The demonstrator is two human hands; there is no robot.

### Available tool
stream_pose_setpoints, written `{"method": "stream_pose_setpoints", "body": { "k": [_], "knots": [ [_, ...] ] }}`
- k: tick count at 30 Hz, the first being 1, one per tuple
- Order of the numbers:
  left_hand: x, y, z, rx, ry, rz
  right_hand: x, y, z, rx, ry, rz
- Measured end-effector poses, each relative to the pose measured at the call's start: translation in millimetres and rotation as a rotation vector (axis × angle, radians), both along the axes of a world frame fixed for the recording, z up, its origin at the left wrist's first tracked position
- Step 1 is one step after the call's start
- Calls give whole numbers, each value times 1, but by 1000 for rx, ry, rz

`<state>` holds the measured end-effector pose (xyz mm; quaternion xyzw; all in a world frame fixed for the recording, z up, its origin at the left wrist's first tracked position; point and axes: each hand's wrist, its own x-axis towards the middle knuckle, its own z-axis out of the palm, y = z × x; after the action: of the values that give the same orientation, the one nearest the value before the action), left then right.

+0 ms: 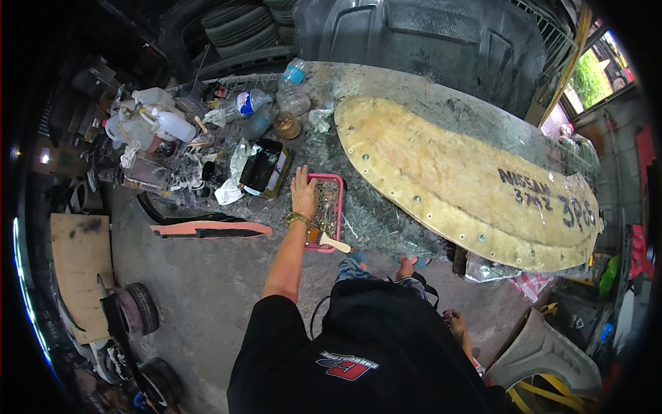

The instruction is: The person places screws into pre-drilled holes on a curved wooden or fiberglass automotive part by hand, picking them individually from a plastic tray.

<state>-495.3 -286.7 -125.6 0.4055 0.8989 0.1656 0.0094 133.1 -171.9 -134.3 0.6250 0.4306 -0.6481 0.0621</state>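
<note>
My left hand [303, 196], with a gold watch at the wrist, lies over the left side of a pink plastic basket [340, 200]. Its fingers are stretched out toward the basket's far left corner, so the hand is open. Inside the basket are many small metal pieces [324, 207], too small to name. A paintbrush [334, 242] with a pale wooden handle rests across the near end, its handle sticking out over the rim. My right hand [455, 323] hangs low beside my body, fingers curled; what they hold, if anything, is hidden.
A large yellowish curved mould [448, 172] with bolts along its edge covers the table's right side. At left stand a dark cut-open container [265, 168], a jar [286, 125], plastic bottles [293, 93] and jugs [172, 124]. Tyres [141, 308] and panels lie on the floor.
</note>
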Motion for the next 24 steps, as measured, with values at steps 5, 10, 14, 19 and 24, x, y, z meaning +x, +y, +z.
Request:
{"method": "stream_pose_setpoints", "body": {
  "k": [5, 10, 14, 19, 24],
  "knots": [
    [2, 1, 9, 8, 7, -2, 0, 2, 1, 200, 45, 259],
    [38, -18, 48, 193, -177, 36, -94, 34, 112, 525, -1, 671],
    [117, -24, 103, 458, -761, -19, -210, 37, 214, 647, 210, 629],
    [183, -10, 142, 567, -1074, -266, -290, 14, 225, 675, 363, 737],
    [191, -16, 157, 608, -1110, -341, -292, 0, 194, 479, 476, 709]
  ]
}}
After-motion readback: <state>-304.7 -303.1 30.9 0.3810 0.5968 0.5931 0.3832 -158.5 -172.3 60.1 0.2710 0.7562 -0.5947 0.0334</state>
